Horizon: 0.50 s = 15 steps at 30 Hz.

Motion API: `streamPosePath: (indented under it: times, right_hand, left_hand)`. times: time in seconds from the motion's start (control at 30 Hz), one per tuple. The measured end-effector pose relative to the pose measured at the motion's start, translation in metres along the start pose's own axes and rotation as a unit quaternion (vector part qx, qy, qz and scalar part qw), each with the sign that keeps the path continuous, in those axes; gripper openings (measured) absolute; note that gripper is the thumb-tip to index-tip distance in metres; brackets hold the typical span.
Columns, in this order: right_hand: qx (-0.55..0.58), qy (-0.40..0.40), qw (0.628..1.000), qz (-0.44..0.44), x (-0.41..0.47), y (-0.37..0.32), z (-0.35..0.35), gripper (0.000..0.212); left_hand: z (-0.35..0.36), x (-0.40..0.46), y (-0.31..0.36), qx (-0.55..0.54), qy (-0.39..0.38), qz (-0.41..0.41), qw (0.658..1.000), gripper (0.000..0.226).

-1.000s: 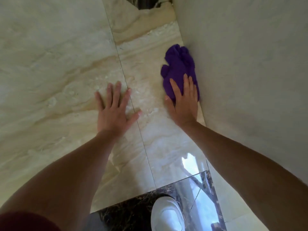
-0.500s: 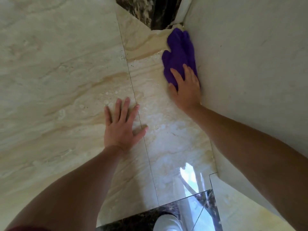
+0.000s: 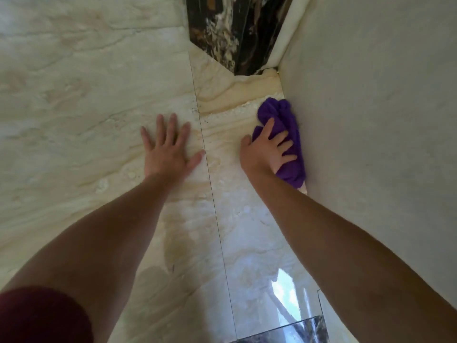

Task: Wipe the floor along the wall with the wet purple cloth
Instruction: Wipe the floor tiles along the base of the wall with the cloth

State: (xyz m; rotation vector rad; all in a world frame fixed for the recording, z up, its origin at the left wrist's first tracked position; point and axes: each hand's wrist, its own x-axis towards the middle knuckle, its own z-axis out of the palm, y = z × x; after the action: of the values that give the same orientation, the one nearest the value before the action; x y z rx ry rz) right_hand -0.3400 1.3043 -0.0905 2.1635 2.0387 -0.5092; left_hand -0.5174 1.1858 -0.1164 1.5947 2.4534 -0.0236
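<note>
Purple cloth, wet and bunched (image 3: 288,134), lies far from you on the glossy beige marble floor (image 3: 86,107), pressed against the foot of the pale wall (image 3: 371,120). Near you is your dark red sleeve (image 3: 37,315). Further out, your left hand (image 3: 168,149) lies flat on the floor with fingers spread, holding nothing. Your right hand (image 3: 265,152) has its grip on the cloth, fingers spread over it. Beyond the cloth stands a dark veined stone panel (image 3: 232,33) at the corner.
</note>
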Motion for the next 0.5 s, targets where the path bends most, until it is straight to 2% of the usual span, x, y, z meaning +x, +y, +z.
streamPosePath:
  times: [0.17,0.33,0.5]
  right_hand:
    - [-0.026,0.063,0.997,-0.044,0.074,-0.049,0.006,0.069]
    - [-0.055,0.087,0.991,-0.085,0.119,-0.078,-0.008,0.065]
    - [-0.049,0.131,0.975,-0.173,0.136,-0.063,-0.024,0.059]
  left_hand:
    - [0.008,0.004,-0.006,-0.041,0.018,-0.019,0.999,0.075]
    - [0.006,0.01,-0.009,-0.052,0.008,-0.018,0.998,0.075]
    - [0.006,0.01,-0.009,-0.065,0.008,-0.017,0.998,0.075]
